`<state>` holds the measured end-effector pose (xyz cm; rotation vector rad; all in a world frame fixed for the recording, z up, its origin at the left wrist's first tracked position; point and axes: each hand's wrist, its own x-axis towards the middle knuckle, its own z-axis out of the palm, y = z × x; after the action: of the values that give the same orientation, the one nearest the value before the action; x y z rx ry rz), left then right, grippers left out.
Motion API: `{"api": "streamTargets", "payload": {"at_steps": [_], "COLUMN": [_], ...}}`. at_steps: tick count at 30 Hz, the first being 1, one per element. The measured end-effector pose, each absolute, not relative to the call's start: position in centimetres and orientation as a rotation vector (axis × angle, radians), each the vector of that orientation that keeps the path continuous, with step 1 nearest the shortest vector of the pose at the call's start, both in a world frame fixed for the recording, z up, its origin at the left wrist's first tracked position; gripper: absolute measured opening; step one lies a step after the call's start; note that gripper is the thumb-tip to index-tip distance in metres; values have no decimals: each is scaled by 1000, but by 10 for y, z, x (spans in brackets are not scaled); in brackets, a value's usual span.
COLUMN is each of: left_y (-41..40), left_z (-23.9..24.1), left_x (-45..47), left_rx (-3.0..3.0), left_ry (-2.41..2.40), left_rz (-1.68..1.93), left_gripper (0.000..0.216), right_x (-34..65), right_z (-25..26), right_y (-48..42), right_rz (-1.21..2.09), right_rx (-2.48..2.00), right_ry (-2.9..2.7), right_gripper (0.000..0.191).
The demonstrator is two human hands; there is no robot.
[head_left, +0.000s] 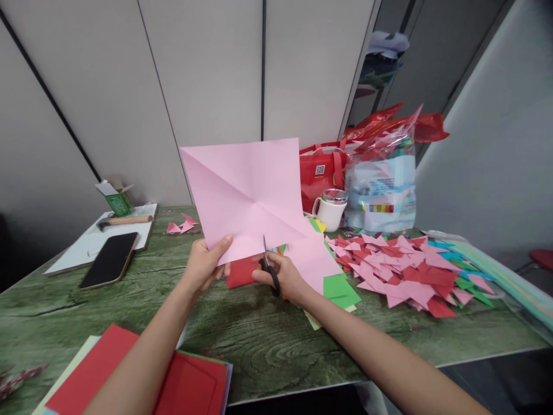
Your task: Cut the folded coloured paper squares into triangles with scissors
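Observation:
My left hand (pixel 206 264) pinches the lower left edge of a creased pink paper square (pixel 246 193) and holds it upright above the green wood-grain table (pixel 259 334). My right hand (pixel 283 278) grips black-handled scissors (pixel 268 266); their blades point up into the paper's bottom edge along a fold line. A cut pink flap hangs to the right of the blades. Red and green sheets (pixel 341 289) lie on the table beneath my hands.
A heap of pink and red folded triangles (pixel 400 271) covers the right side. Behind stand a white mug (pixel 330 210), a red bag (pixel 322 173) and a plastic bag (pixel 382 184). A phone (pixel 110 259) lies left; red paper (pixel 108 369) lies near.

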<state>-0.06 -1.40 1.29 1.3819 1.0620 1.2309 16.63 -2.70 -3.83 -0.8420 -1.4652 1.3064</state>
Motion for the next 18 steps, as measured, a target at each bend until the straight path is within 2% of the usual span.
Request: {"api": "streamTargets", "payload": {"at_steps": [18], "left_y": [-13], "left_z": [12], "left_x": [0], "left_rx": [1367], "left_ry": [1032], "left_rz": [1251], "left_gripper": [36], "right_x": [166], "right_z": [-47], "right_y": [-23], "right_rz": [1332], "right_rx": [-805], "right_ry": [-1399], "right_gripper": [38]}}
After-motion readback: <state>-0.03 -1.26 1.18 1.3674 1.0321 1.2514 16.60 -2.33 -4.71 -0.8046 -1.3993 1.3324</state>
